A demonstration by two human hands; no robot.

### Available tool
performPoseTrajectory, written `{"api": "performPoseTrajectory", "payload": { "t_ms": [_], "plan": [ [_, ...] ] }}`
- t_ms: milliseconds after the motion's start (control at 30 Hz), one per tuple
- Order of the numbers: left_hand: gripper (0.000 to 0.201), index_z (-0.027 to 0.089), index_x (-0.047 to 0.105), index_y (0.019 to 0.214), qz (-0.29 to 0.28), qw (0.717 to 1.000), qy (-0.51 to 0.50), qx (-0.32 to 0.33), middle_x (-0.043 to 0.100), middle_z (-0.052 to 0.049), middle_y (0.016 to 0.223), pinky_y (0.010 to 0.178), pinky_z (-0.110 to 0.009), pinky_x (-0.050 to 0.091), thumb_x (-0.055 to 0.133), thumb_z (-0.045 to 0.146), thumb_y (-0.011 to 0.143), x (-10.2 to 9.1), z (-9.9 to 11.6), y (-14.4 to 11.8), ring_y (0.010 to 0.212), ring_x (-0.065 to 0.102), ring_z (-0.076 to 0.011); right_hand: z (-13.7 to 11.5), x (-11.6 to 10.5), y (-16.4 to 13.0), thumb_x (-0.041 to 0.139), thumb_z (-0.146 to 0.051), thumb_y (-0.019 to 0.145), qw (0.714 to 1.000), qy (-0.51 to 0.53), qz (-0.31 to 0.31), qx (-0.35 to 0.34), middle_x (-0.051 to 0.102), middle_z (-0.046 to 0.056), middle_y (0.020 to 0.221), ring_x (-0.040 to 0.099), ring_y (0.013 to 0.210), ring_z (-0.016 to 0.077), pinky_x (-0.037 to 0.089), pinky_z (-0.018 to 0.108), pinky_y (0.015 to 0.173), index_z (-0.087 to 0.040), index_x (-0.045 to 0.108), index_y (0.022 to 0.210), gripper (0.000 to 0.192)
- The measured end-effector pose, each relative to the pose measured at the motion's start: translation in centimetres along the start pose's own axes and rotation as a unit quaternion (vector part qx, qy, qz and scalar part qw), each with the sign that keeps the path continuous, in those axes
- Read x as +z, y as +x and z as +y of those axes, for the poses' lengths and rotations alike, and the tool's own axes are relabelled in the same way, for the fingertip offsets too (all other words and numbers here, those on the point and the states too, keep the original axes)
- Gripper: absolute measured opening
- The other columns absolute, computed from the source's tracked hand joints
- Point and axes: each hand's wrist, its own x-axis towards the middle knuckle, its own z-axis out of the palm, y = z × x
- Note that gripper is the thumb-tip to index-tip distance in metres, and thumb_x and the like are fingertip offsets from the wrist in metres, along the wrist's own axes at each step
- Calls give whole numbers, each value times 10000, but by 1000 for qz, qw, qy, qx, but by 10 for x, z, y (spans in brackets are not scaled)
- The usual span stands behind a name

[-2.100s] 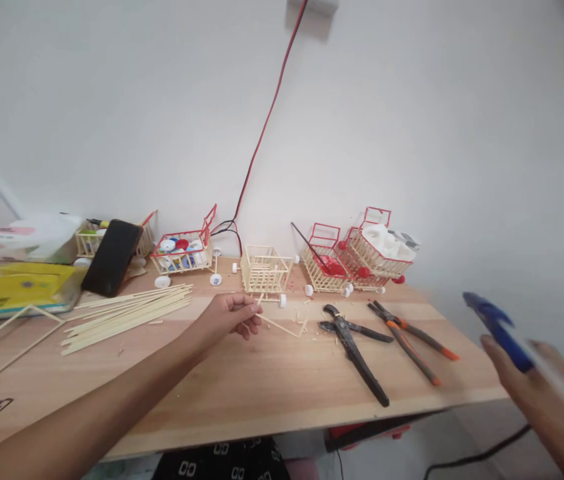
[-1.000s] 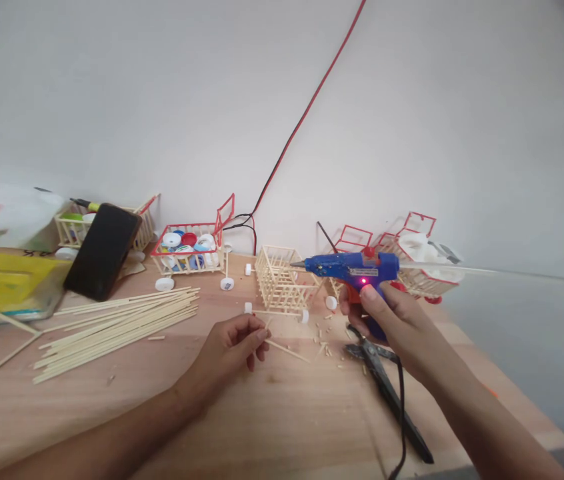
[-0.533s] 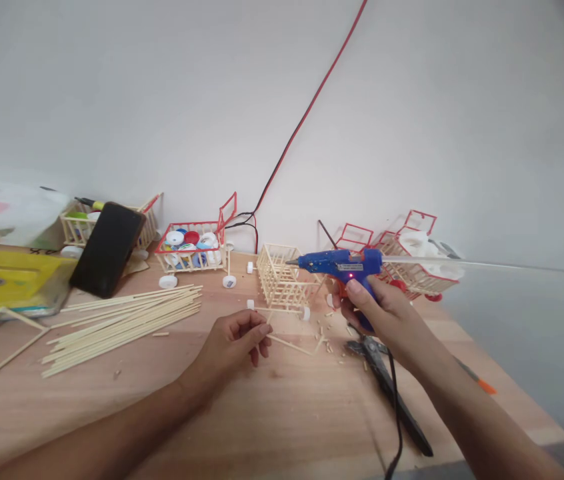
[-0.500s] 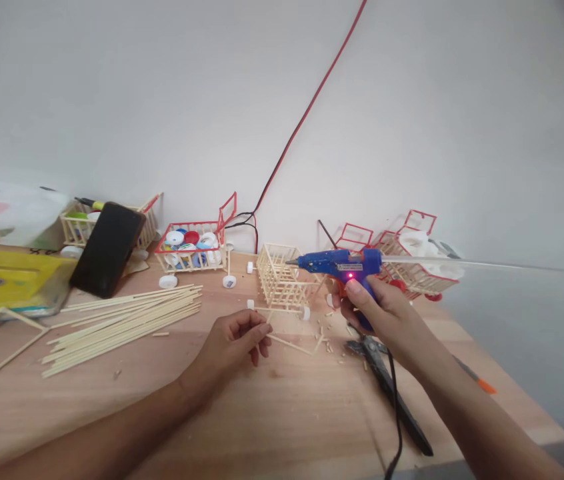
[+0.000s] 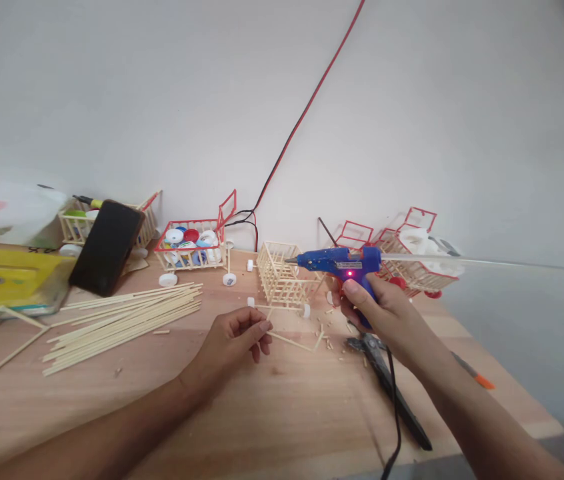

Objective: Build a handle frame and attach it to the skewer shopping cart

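My right hand (image 5: 387,310) is wrapped round the handle of a blue hot glue gun (image 5: 335,260). Its red light is lit, its nozzle points left, and a long clear glue stick trails from its back. My left hand (image 5: 242,337) pinches a bent frame of thin wooden sticks (image 5: 289,341) just above the table; part of it is hidden by my fingers. Behind the hands stands a small wooden-stick cart basket (image 5: 282,267), partly behind the nozzle in this view. A wheel axle (image 5: 279,307) with white caps lies in front of it.
Left are a pile of sticks (image 5: 127,327), a phone (image 5: 107,248) and a yellow packet (image 5: 7,280). A red-trimmed cart (image 5: 189,247) holds bottle caps. Right lie black-handled cutters (image 5: 397,393), the gun's cord (image 5: 396,413) and an orange-tipped tool (image 5: 477,373). Stick offcuts (image 5: 329,343) are scattered midway.
Both hands keep their grips. The glue gun and the stick frame stay nearly where they were, with only a very slight shift of the whole view.
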Motion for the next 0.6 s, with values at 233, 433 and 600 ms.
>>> {"api": "performPoseTrajectory", "payload": {
  "t_ms": [233, 433, 600],
  "plan": [
    [279, 145, 604, 697, 1, 1000, 4, 3, 607, -1, 606, 503, -212, 420, 654, 407, 781, -1, -1, 1, 511, 516, -95, -3, 2, 0, 414, -577, 908, 1000, 4, -3, -2, 469, -27, 549, 396, 466, 89, 287, 216, 432, -173, 536, 795, 437],
    [275, 145, 599, 697, -1, 1000, 3, 0, 610, -1, 605, 499, -211, 416, 653, 400, 786, -1, -3, 1, 506, 514, -92, -1, 2, 1, 406, -590, 907, 1000, -14, 4, -1, 471, -32, 538, 402, 464, 93, 306, 218, 441, -182, 529, 785, 443],
    [275, 143, 601, 701, -6, 1000, 3, 3, 609, -1, 608, 500, -209, 416, 652, 397, 793, -2, -4, 2, 508, 514, -90, -1, 2, 0, 407, -582, 910, 1000, -27, 13, 2, 466, -33, 533, 395, 472, 96, 316, 227, 463, -196, 469, 721, 435]
  ]
}}
